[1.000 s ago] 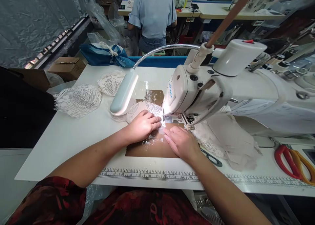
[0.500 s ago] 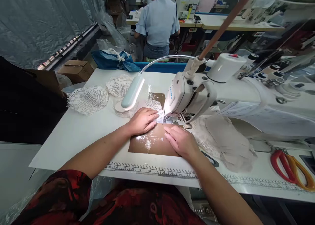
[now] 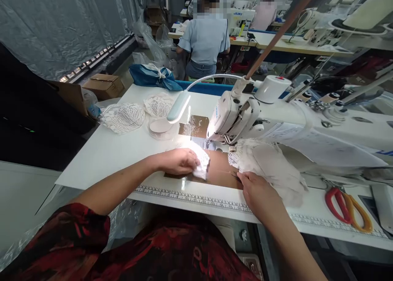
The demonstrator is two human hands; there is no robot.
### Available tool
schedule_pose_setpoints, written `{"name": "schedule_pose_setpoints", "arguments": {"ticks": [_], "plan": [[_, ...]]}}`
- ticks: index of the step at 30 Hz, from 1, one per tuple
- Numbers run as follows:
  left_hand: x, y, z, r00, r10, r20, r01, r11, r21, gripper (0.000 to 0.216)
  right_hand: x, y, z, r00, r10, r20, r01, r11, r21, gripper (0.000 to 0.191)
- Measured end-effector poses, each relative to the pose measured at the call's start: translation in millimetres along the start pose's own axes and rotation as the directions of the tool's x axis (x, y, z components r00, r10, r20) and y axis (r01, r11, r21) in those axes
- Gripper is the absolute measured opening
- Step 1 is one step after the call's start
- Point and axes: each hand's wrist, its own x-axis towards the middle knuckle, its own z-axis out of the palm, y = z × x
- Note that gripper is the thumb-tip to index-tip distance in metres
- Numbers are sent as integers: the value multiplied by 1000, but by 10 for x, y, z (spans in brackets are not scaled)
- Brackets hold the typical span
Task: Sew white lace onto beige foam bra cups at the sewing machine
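Note:
My left hand (image 3: 181,161) is closed on a white lace piece (image 3: 201,160), holding it over the brown covering (image 3: 221,166) in front of the sewing machine (image 3: 229,115). Between the thumb and fingers of my right hand (image 3: 256,191) are thread snips (image 3: 236,175), mostly hidden, their dark tips pointing left. A thin thread seems to run between the lace and the tips. Right of the needle area lies a heap of beige fabric and lace (image 3: 264,162).
White lace cups (image 3: 123,118) and a pale oval pad (image 3: 161,125) lie on the table's left. The lamp (image 3: 179,106) hangs over the work. Red and orange-handled scissors (image 3: 348,209) rest at the right. A person (image 3: 205,39) sits ahead at another machine.
My left hand has drawn the lace piece away from the needle toward me. My right hand has moved right and picked up the thread snips. The head view has shifted slightly.

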Motion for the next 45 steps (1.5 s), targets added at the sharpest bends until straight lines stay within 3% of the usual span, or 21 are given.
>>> {"name": "schedule_pose_setpoints", "arguments": {"ticks": [2,4,6,8,11,16,18,21,28,32,36,40,42,45], "plan": [[-60,149,15,1000,13,18,-12,998,-56,19,-21,45,95,997,-40,-70,39,999,-17,41],[-83,196,4,992,-58,-109,48,994,-94,28,-24,81,152,984,-66,-167,61,998,-31,37],[-74,146,-38,937,-207,-283,174,975,-138,38,-24,107,179,956,-76,-283,72,997,-26,29],[-45,46,-95,854,-385,-349,339,922,-188,55,-32,121,181,919,-73,-386,83,997,8,23],[-6,-95,-153,784,-565,-255,508,822,-259,77,-84,129,150,879,-51,-473,95,993,68,19],[3,-194,-108,799,-568,-201,472,797,-376,73,-223,137,86,841,39,-539,68,982,177,19],[-1,-219,-73,807,-554,-202,441,795,-418,70,-230,117,70,845,113,-523,25,968,250,21],[-3,-267,-35,820,-535,-203,406,794,-453,64,-140,29,47,893,166,-419,11,921,390,26],[-21,-353,11,844,-501,-192,352,787,-506,54,256,-258,-106,978,124,-168,14,763,646,30],[9,-335,14,835,-493,-244,347,816,-463,52,492,-314,-295,999,-15,-31,32,741,671,22],[150,-331,-17,860,-454,-235,342,853,-395,53,736,-324,-325,983,-170,-65,175,782,599,27],[334,-343,-106,907,-390,-161,348,908,-235,48,885,-332,-182,980,-197,-13,177,845,505,49],[377,-302,-149,928,-318,-196,318,948,-34,43,911,-342,-129,982,-188,27,154,871,467,47],[347,-148,-140,941,-182,-284,258,931,260,32,912,-354,-101,984,-167,54,127,887,444,43]]}}
